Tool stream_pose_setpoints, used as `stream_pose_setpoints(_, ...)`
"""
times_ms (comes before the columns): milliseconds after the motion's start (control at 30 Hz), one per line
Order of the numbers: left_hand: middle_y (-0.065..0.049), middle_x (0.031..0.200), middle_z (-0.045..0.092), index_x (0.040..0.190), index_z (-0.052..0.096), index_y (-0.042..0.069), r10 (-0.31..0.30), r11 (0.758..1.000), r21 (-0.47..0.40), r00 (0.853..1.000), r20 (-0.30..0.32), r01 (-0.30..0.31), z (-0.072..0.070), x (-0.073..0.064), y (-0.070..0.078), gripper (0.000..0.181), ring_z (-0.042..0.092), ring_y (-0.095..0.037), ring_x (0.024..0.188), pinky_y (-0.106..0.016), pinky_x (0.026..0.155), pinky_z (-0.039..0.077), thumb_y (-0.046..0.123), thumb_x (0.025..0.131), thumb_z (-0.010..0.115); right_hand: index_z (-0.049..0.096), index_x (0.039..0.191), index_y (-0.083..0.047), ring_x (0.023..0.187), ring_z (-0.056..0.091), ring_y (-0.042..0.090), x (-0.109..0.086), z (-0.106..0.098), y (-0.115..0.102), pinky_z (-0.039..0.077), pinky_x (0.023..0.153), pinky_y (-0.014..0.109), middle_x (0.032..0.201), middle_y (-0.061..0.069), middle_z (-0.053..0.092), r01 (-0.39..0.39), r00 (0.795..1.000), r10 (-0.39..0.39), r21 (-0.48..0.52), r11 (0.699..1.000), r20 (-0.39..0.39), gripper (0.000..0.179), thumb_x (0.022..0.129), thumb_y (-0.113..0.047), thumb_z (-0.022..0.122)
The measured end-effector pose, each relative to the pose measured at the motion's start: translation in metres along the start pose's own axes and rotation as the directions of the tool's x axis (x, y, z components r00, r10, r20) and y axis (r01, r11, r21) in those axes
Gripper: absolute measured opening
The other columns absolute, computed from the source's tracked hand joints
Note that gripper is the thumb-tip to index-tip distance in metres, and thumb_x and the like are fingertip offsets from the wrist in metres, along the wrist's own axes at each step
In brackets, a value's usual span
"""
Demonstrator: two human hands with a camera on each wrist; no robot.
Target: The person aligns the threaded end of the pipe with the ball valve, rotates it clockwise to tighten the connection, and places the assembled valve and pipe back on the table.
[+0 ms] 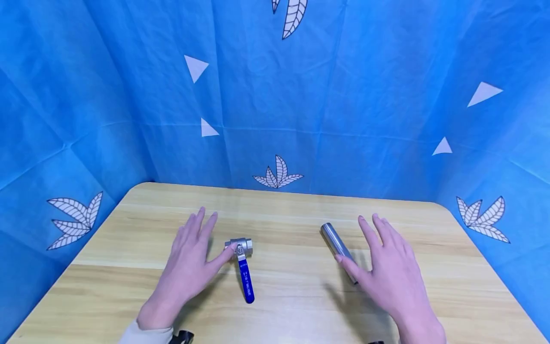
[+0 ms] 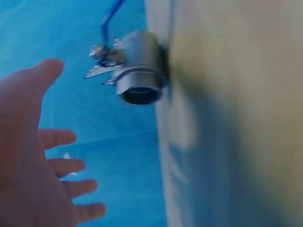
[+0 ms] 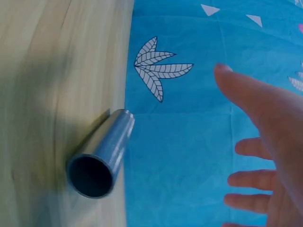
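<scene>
A metal ball valve (image 1: 246, 245) with a blue lever handle (image 1: 246, 282) lies on the wooden table, its handle pointing toward the near edge. My left hand (image 1: 189, 263) hovers beside it with fingers spread; in the left wrist view the thumb stands apart from the valve body (image 2: 140, 61). To the right lies a hollow steel tube (image 1: 335, 239), set at a slant. Over its near end is my right hand (image 1: 393, 272), fingers extended and thumb partly covering the tube. The right wrist view has a gap between this hand and the tube (image 3: 106, 146).
Blue cloth (image 1: 266, 95) with white leaf and triangle prints hangs behind the table and along both sides. The light wooden tabletop (image 1: 283, 286) has rounded far corners. Dark wrist gear (image 1: 184, 337) shows at the left cuff.
</scene>
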State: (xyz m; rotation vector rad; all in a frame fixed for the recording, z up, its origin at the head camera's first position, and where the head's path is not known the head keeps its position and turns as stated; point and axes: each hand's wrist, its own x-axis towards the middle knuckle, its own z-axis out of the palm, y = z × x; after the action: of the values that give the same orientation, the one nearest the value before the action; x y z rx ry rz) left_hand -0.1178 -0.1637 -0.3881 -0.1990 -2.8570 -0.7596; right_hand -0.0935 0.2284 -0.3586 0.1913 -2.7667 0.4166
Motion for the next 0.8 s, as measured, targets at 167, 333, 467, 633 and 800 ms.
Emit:
stream_pose_setpoints(167,-0.021,0.177,0.027,0.167,0.037,0.009,-0.068,0.975,-0.206,0.996,0.059,0.079,0.01,0.001,-0.003,0.088,0.029,-0.051,0.16,-0.075,0.125,0.029,0.066,0.103,0.058,0.052,0.159,-0.016,0.14,0.054,0.047,0.002,0.007,0.005,0.05,0.105,0.072,0.16,0.019,0.054,-0.133,0.99,0.138,0.228,0.965,-0.008,0.078,0.098,-0.058,0.073)
stream_pose_setpoints(333,-0.02,0.167,0.047,0.159,0.05,0.01,-0.133,0.887,-0.423,0.98,0.15,0.185,0.02,0.003,-0.005,0.074,0.05,-0.046,0.151,-0.063,0.127,0.038,0.058,0.105,0.062,0.061,0.15,-0.016,0.123,0.071,0.034,0.005,0.019,0.016,0.062,0.097,0.035,0.147,0.012,0.067,-0.293,0.952,0.301,0.473,0.831,0.061,0.061,0.102,-0.051,0.071)
stream_pose_setpoints(467,-0.02,0.16,0.056,0.154,0.058,0.014,-0.161,0.825,-0.509,0.966,0.203,0.245,0.027,0.002,-0.005,0.064,0.06,-0.044,0.141,-0.06,0.122,0.046,0.052,0.103,0.068,0.064,0.147,-0.017,0.115,0.068,0.003,0.006,0.032,0.026,0.051,0.09,0.005,0.142,0.006,0.071,-0.418,0.9,0.407,0.566,0.71,0.155,0.057,0.103,-0.053,0.068)
stream_pose_setpoints(633,-0.018,0.155,0.061,0.15,0.062,0.015,-0.174,0.735,-0.612,0.954,0.245,0.292,0.034,0.003,-0.009,0.06,0.061,-0.039,0.142,-0.052,0.12,0.05,0.047,0.1,0.074,0.058,0.151,-0.016,0.112,0.065,-0.002,0.005,0.045,0.037,0.053,0.096,0.01,0.149,0.008,0.065,-0.527,0.835,0.463,0.672,0.52,0.297,0.062,0.103,-0.053,0.068)
stream_pose_setpoints(800,-0.008,0.154,0.063,0.147,0.066,0.018,-0.194,0.619,-0.709,0.94,0.279,0.338,0.04,0.006,-0.021,0.054,0.058,-0.03,0.145,-0.04,0.122,0.049,0.038,0.098,0.078,0.057,0.15,-0.006,0.108,0.073,0.003,0.004,0.059,0.047,0.06,0.096,0.016,0.133,-0.003,0.074,-0.522,0.819,0.467,0.773,0.362,0.334,0.057,0.106,-0.041,0.068)
